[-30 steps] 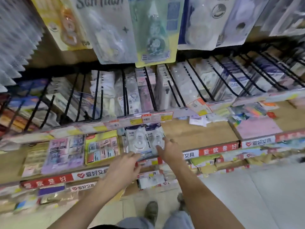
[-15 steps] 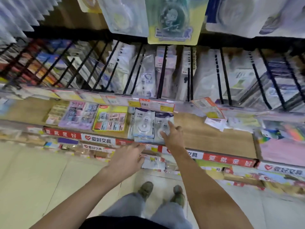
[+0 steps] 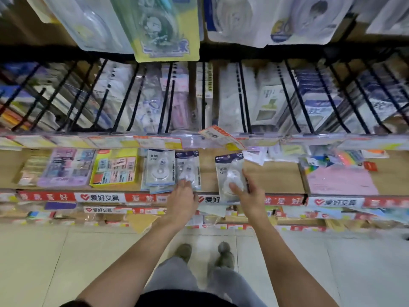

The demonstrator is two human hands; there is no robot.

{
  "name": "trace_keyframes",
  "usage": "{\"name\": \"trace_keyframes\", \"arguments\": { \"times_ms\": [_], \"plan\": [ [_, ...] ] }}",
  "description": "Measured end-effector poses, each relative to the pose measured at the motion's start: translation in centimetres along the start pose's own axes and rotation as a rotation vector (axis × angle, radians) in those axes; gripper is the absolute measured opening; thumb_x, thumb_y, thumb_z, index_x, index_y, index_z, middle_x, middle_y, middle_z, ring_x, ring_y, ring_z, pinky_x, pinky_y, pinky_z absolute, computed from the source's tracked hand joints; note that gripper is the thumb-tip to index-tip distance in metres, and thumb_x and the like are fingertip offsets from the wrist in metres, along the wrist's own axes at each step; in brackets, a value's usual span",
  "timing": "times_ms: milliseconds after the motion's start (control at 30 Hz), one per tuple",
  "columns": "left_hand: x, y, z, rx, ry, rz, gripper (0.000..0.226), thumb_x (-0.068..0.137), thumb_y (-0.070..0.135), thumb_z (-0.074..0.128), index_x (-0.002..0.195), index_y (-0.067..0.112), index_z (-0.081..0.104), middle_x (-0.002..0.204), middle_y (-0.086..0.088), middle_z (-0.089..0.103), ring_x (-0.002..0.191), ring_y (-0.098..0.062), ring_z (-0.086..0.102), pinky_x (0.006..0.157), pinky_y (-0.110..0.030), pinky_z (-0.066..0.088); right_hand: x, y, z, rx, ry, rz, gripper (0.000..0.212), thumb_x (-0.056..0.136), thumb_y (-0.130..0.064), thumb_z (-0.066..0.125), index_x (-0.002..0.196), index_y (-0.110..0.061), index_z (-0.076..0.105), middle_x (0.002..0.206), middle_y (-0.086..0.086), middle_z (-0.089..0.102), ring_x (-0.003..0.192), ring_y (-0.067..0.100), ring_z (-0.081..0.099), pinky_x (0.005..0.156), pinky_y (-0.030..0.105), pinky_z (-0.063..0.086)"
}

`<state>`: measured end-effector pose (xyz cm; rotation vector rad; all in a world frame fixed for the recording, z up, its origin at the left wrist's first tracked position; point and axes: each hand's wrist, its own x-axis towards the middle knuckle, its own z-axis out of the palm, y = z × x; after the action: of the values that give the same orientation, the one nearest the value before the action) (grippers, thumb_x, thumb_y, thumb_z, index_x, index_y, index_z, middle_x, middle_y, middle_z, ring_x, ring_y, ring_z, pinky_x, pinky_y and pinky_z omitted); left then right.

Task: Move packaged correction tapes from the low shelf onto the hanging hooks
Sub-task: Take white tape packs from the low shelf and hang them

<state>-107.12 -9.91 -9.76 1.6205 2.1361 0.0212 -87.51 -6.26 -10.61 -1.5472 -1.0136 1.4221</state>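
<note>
Low wooden shelf (image 3: 272, 178), front edge lined with red-and-white label strip (image 3: 104, 197). Notes run left to right.

Far left on the shelf: a purple flat pack (image 3: 66, 166), then a yellow-bordered card of small items (image 3: 115, 167) just beside it at its 3 o'clock.

Next, a small stack of correction tape packs (image 3: 160, 168) lying flat, two side by side, white dispensers showing through clear blisters. More packs appear to sit under them; count unclear.

Left hand (image 3: 184, 197) reaches in from 6 o'clock, fingers extended and close together, tips touching the lower edge of the right-hand pack of the stack. No curl round it that can be seen.

Right hand (image 3: 247, 192) sits at 3 o'clock of the left hand, apart from it. It pinches a single correction tape pack (image 3: 230, 173), thumb on the blister face, fingers along the pack's right edge. That pack is tilted, its dark header card pointing to 12 o'clock, lower end over the shelf's front edge.

Far right on the shelf: a pink paper sheet (image 3: 338, 180) with loose coloured bits at its 12 o'clock.

Above the shelf, black wire hooks (image 3: 243, 98) carry rows of hanging packs. A yellow-green hanging card (image 3: 163, 27) hangs at top centre.
</note>
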Motion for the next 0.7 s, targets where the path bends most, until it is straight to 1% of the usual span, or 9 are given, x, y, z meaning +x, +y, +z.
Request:
{"name": "trace_keyframes", "arguments": {
  "times_ms": [33,100,133,200,267,367,433,567,700],
  "plan": [
    [0.7,0.5,0.5,0.004,0.03,-0.003,0.047,0.1,0.028,0.052,0.14,0.004,0.044,0.144,-0.014,0.042,0.128,-0.03,0.047,0.102,-0.038,0.044,-0.4,-0.1,-0.8,0.017,0.007,-0.006,0.061,0.085,-0.009,0.078,0.14,-0.014,0.054,0.124,-0.001,0.066,0.096,-0.005,0.066,0.074,0.011,0.052],
    [2.0,1.1,1.1,-0.001,0.082,-0.037,0.06,0.1,0.03,0.052,0.148,0.001,0.032,0.153,-0.017,0.03,0.134,-0.032,0.042,0.106,-0.04,0.044,-1.3,-0.4,-2.3,0.04,-0.008,-0.015,0.062,0.086,-0.01,0.077,0.142,-0.016,0.052,0.122,-0.003,0.068,0.098,-0.006,0.067,0.076,0.014,0.054],
    [2.7,1.3,1.5,-0.003,0.108,-0.058,0.065,0.099,0.033,0.052,0.15,0.0,0.028,0.153,-0.019,0.029,0.135,-0.033,0.041,0.106,-0.041,0.045,-1.7,-0.5,-2.9,0.054,-0.01,-0.019,0.063,0.086,-0.011,0.077,0.143,-0.016,0.051,0.122,-0.003,0.068,0.101,-0.004,0.067,0.077,0.016,0.055],
    [3.7,1.6,2.1,-0.013,0.15,-0.102,0.068,0.099,0.037,0.051,0.149,-0.002,0.026,0.143,-0.021,0.039,0.127,-0.034,0.048,0.099,-0.042,0.049,-2.2,-0.8,-4.0,0.099,-0.005,-0.011,0.063,0.086,-0.011,0.077,0.144,-0.016,0.052,0.125,0.001,0.068,0.103,0.002,0.069,0.075,0.017,0.056],
    [4.4,1.9,2.6,-0.054,0.161,-0.152,0.067,0.098,0.036,0.053,0.146,-0.003,0.028,0.135,-0.022,0.045,0.117,-0.035,0.056,0.091,-0.044,0.053,-2.5,-1.0,-5.0,0.111,0.009,-0.02,0.062,0.085,-0.01,0.077,0.143,-0.018,0.054,0.125,0.002,0.069,0.104,0.007,0.069,0.075,0.017,0.055],
    [4.9,2.2,3.2,-0.133,0.17,-0.215,0.063,0.094,0.028,0.063,0.141,-0.002,0.035,0.131,-0.022,0.046,0.109,-0.037,0.061,0.084,-0.046,0.057,-2.8,-1.0,-6.3,0.077,0.011,-0.041,0.06,0.086,-0.014,0.076,0.141,-0.023,0.054,0.124,-0.002,0.069,0.105,0.005,0.069,0.079,0.018,0.056],
    [5.2,2.7,3.5,-0.173,0.17,-0.209,0.062,0.09,0.027,0.071,0.138,0.001,0.04,0.128,-0.019,0.047,0.109,-0.037,0.061,0.085,-0.047,0.056,-2.8,-1.2,-7.0,0.076,0.013,-0.046,0.059,0.087,-0.015,0.076,0.14,-0.026,0.054,0.125,-0.002,0.069,0.106,0.005,0.068,0.081,0.02,0.057],
    [5.6,3.8,4.2,-0.238,0.158,-0.12,0.063,0.084,0.034,0.077,0.134,0.006,0.049,0.128,-0.015,0.048,0.114,-0.034,0.057,0.093,-0.045,0.052,-2.6,-1.5,-7.7,0.063,0.014,-0.052,0.06,0.087,-0.013,0.076,0.142,-0.024,0.054,0.126,-0.003,0.068,0.106,0.003,0.068,0.082,0.019,0.056],
    [5.3,4.0,4.8,-0.213,0.234,-0.124,0.059,0.08,0.039,0.081,0.123,0.005,0.06,0.12,-0.017,0.051,0.112,-0.034,0.051,0.097,-0.043,0.048,-2.5,-1.3,-8.3,0.048,0.004,-0.049,0.06,0.087,-0.014,0.076,0.142,-0.023,0.053,0.125,-0.002,0.069,0.104,0.004,0.069,0.082,0.023,0.058]
  ]
}}
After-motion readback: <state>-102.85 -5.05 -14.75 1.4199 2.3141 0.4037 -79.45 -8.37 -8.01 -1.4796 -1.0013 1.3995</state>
